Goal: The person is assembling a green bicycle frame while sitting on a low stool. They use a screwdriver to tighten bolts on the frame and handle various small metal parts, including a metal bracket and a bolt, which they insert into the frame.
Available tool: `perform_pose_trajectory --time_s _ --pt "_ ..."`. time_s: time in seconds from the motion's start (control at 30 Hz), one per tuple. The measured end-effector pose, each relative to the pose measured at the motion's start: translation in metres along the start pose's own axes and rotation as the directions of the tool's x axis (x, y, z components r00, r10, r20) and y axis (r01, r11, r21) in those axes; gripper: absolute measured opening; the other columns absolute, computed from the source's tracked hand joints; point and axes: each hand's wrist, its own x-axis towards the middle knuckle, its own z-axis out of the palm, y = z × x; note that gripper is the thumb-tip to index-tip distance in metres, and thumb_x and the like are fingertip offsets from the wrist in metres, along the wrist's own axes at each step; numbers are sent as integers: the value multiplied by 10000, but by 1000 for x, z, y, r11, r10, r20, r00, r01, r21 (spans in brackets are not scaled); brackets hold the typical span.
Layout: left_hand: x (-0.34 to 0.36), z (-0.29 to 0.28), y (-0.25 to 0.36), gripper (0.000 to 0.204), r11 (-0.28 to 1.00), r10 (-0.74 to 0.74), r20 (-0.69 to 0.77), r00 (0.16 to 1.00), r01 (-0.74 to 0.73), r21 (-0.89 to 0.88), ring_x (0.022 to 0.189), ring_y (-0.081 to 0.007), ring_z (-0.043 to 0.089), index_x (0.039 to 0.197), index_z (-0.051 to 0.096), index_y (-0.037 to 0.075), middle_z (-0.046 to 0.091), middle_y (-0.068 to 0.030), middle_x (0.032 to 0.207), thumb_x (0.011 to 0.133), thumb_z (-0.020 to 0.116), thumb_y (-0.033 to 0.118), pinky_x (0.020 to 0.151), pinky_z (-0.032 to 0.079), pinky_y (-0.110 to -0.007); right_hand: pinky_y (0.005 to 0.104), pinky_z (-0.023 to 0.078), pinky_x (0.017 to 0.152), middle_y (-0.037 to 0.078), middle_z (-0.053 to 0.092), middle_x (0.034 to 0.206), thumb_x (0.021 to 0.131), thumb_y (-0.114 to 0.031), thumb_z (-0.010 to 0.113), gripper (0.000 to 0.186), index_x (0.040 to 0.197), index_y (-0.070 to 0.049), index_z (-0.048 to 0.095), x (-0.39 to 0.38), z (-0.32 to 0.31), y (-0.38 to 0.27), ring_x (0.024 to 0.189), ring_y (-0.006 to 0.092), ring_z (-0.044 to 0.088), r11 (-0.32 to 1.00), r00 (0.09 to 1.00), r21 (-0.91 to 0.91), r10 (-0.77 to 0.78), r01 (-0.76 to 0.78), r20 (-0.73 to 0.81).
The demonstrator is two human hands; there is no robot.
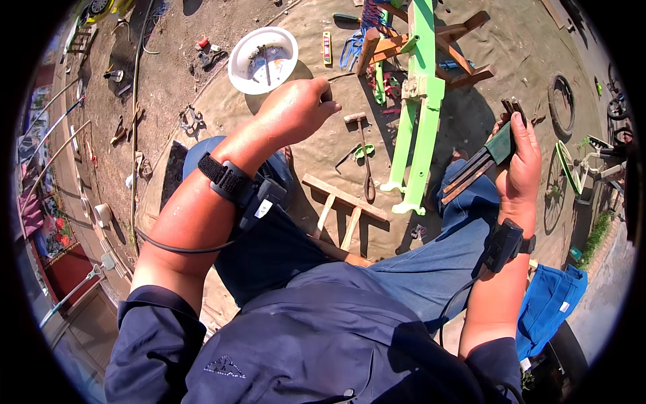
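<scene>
Bundle of dark, slender strips (pixel 490 155) | wrapped mid-length in a green band (pixel 501 143) | held aslant in right hand (pixel 522 167) | ends protruding both sides

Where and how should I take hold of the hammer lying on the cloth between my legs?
Probably by the thick near end of its handle, coming down from your body's side: the hammer lies with its head pointing away, and a light green piece crowds the handle's middle.
</scene>
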Motion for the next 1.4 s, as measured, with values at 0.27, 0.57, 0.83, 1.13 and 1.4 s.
perform_pose_trajectory --time_s 0.27,0.57,0.83,1.13,1.4 --pt "52 40 -13 195 777 144 513 846 -418 471 793 -374 651 934 619 36 661 -159 783 858 612 216 709 515 -468 277 487 725 74 619 891 969 -222 576 227 1052 -13 606 -22 -31 -30 802 154 593 986 998 155 -50 57 -48" --pt "62 213 -72 333 650 26 833 553 -642 407 1123 -293 583 1164 636 19 567 -90 1269 878 512 136 819 521 -417 269 424 720 76 536 977 1009 -252 495 287 1135 2 542 -28 -70 -30 794 152 500 986 963 153 -16 60 -271" --pt "84 288 -108 382 678 -3 938 347 -689 257 1135 -268 573 1272 570 68 543 -38 1323 908 491 153 827 498 -386 263 374 669 68 417 939 1037 -270 408 290 1154 -8 451 -15 -68 -25 776 157 404 998 971 67 38 -23 -235" --pt "112 245 -156 220 675 100 859 502 -668 312 1025 -299 629 959 715 47 632 -116 1112 860 550 153 768 524 -412 260 394 654 78 421 900 1043 -273 378 297 1141 -3 454 12 -46 -24 752 161 406 998 975 15 61 -59 -214" --pt "138 211 -194 157 741 123 762 636 -569 357 841 -334 677 937 657 91 676 -139 865 846 537 137 669 544 -418 292 429 728 79 448 912 1038 -285 395 316 1161 -11 493 24 -8 -10 793 165 448 991 974 72 123 -111 -190"
